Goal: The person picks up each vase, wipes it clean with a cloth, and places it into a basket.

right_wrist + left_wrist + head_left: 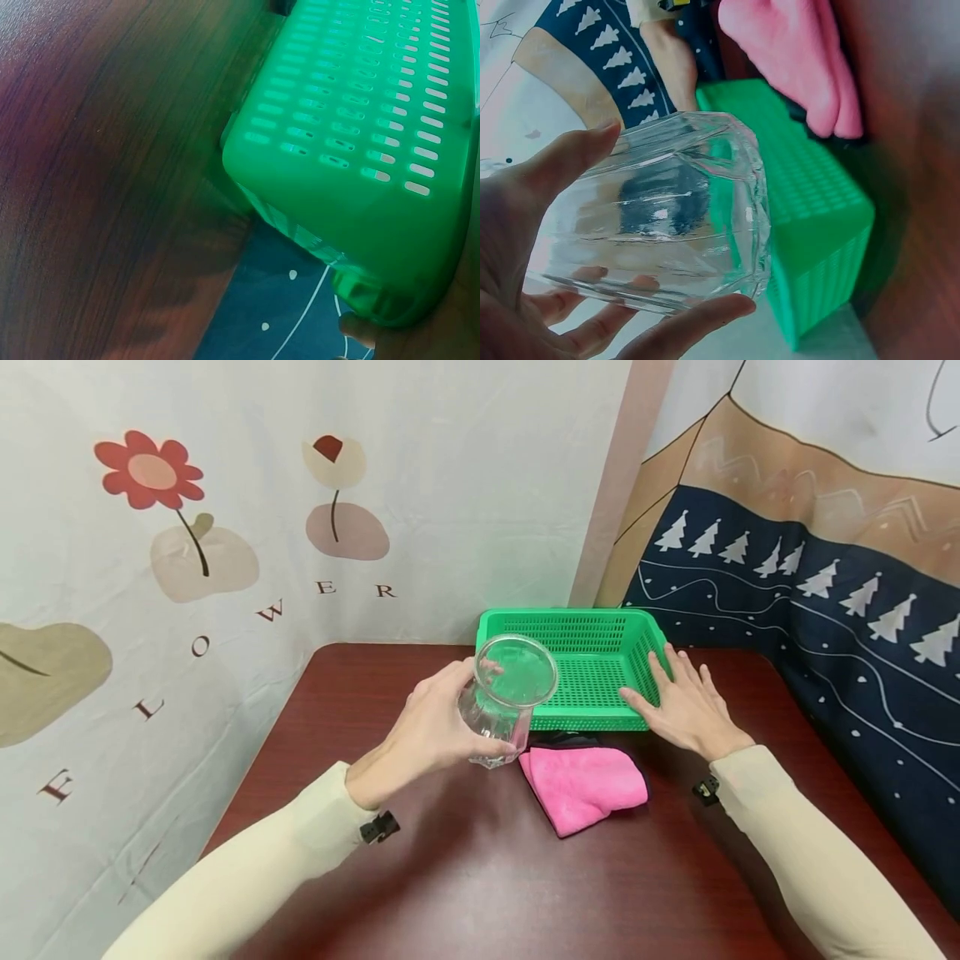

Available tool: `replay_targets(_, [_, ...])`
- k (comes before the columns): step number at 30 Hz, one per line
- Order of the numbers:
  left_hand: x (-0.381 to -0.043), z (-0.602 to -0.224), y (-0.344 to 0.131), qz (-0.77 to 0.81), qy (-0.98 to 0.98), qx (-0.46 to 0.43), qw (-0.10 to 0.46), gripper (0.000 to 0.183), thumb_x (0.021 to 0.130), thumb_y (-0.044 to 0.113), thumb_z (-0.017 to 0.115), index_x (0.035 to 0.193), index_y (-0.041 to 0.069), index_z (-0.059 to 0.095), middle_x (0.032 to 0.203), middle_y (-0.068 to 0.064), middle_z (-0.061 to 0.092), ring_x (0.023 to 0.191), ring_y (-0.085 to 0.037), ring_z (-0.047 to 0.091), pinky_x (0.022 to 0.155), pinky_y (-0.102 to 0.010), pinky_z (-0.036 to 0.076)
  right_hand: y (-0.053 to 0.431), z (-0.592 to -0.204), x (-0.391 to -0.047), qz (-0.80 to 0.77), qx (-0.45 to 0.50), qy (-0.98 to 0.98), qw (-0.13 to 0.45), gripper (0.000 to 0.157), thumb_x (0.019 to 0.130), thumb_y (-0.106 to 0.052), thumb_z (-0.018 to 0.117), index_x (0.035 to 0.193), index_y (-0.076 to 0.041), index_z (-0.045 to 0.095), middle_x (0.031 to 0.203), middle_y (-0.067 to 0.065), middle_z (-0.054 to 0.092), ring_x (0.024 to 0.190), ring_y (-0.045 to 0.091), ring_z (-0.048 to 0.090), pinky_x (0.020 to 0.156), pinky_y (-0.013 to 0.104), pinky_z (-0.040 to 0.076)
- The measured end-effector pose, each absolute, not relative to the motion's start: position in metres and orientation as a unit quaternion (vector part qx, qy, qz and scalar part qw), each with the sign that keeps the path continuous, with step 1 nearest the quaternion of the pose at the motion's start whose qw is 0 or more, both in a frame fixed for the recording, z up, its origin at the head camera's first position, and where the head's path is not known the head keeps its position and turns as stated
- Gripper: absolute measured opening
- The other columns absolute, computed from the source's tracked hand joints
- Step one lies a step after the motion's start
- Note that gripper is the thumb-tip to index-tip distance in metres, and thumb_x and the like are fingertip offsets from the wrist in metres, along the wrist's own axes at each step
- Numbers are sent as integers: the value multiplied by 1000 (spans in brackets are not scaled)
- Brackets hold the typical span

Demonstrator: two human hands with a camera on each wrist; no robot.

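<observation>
My left hand holds a clear glass vase with a wide round mouth, thumb on its near side and fingers round the far side. In the left wrist view the faceted vase lies across the palm, its thick base pointing to the right. The vase overlaps the left front corner of a green slotted plastic basket in the head view. At the basket's right end, my right hand rests on the rim with fingers spread and nearly straight.
A folded pink cloth with a dark underside lies on the brown table just in front of the basket. Printed curtains hang behind the table and along its right side.
</observation>
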State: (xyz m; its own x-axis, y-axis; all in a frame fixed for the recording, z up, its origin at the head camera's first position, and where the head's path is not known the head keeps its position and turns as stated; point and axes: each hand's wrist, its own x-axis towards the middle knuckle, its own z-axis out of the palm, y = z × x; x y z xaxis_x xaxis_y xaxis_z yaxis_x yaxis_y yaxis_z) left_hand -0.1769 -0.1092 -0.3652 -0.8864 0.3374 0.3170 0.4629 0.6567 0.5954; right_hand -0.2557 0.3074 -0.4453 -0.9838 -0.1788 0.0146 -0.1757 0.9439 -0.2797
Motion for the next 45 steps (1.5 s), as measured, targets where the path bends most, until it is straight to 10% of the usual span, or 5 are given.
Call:
replay_targets(19, [-236, -328, -72, -220, -955, -184, 75, 99, 73, 52, 111, 158, 34, 64, 138, 3, 75, 118, -25, 74, 81, -52, 67, 306, -447, -258, -142, -85, 986, 1, 112, 111, -83, 43, 185, -3, 17, 195, 29, 0, 181, 59, 2, 144, 80, 1])
replay_targets(45, [-308, -329, -16, -83, -983, -160, 33, 108, 79, 40, 110, 173, 37, 56, 163, 0, 70, 134, -34, 74, 93, -52, 69, 306, -446, -255, -146, -85, 986, 8, 112, 112, -82, 43, 186, -3, 17, 196, 27, -2, 181, 59, 1, 145, 80, 2])
